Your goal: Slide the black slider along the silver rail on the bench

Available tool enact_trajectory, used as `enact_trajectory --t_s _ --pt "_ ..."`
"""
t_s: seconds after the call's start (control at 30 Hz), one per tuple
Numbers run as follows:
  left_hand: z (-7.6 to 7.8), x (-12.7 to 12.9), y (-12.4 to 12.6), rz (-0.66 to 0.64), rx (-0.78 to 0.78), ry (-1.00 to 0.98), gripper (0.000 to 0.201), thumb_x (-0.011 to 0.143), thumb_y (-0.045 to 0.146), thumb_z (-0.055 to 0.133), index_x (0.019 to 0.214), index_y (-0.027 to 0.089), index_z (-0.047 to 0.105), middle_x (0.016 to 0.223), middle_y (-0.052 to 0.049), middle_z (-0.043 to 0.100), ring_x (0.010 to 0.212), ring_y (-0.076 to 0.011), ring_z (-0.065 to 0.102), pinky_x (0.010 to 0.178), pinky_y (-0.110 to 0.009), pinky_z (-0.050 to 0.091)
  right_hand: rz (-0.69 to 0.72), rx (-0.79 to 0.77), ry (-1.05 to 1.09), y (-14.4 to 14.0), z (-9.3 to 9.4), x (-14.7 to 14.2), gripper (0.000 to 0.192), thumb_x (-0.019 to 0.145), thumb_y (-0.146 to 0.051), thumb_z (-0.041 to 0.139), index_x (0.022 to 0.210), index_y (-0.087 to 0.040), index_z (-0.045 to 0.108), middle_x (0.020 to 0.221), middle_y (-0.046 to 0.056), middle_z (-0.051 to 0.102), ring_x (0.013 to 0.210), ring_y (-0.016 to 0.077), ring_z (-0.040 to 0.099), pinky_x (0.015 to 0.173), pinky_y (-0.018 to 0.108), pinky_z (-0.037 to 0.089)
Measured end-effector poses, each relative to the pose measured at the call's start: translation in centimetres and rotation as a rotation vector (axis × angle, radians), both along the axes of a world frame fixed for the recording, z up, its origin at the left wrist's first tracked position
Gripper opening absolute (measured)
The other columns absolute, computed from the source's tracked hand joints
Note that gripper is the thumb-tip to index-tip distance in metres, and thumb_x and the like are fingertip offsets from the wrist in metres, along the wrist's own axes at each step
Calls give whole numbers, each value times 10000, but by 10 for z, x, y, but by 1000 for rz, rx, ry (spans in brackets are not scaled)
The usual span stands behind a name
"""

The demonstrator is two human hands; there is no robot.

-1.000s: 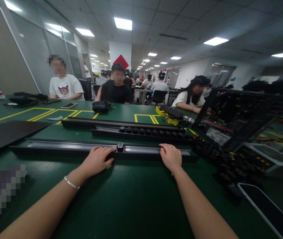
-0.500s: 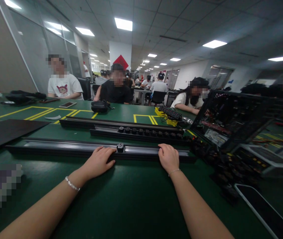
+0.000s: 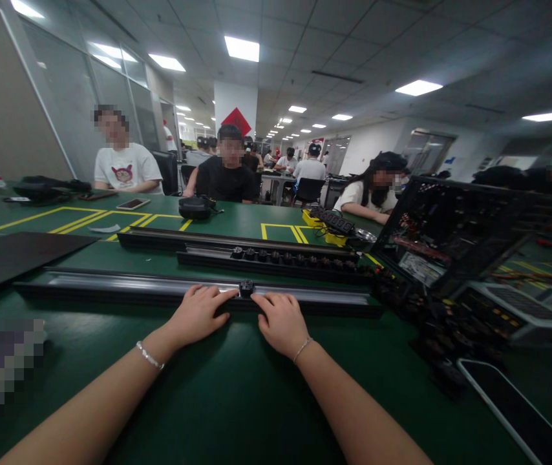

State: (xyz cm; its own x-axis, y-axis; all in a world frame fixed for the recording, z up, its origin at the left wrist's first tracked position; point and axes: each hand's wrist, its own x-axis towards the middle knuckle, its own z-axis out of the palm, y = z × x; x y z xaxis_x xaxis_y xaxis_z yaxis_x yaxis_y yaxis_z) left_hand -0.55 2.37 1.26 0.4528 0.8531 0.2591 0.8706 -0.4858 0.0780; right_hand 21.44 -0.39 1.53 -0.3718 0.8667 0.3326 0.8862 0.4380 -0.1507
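Note:
A long black rail [image 3: 111,281] with a shiny inner channel lies across the table in front of me. In its channel sits a small black socket-like block [image 3: 245,288]. My left hand [image 3: 201,311] rests over the rail's near edge, its fingers stretched and the index fingertip at the block's left side. From the right, my right hand [image 3: 283,323] reaches the block with its index fingertip, thumb apart and lower down. The fingers of both hands are spread, with the block between the two index fingertips.
Behind lies a shorter black rail [image 3: 198,257] holding several similar blocks, with another long rail [image 3: 159,240] beyond. An open computer case [image 3: 450,226], a power supply [image 3: 513,310], a pile of black parts [image 3: 455,342] and a phone [image 3: 513,407] occupy the right. Several people sit around.
My right hand has moved left along the rail up to the block. The block has slid a little to the right, and my left hand has shifted right with it.

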Motion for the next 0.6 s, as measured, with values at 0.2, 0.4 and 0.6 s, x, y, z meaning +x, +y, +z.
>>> enact_trajectory --t_s 0.2,0.4,0.6 --pt "0 3 1 6 -7 16 523 794 395 488 1311 383 413 1043 -44 590 997 -240 536 962 -473 281 -34 -10 -15 1 0 -3 447 818 -259 472 1260 -323 478 1156 23 576 1070 190 469 961 367 251" --pt "0 4 2 9 -4 13 526 790 400 487 1311 390 412 1046 -45 588 991 -237 531 957 -457 280 -79 -9 -27 2 -1 -7 424 807 -249 469 1227 -305 492 1102 30 597 1024 194 486 963 373 241" --pt "-2 2 1 -12 19 27 556 787 390 491 1332 381 384 1045 -49 584 993 -241 524 935 -444 297 -80 -17 -41 4 0 -6 445 798 -209 453 1230 -310 491 1064 24 609 993 189 500 924 355 267"
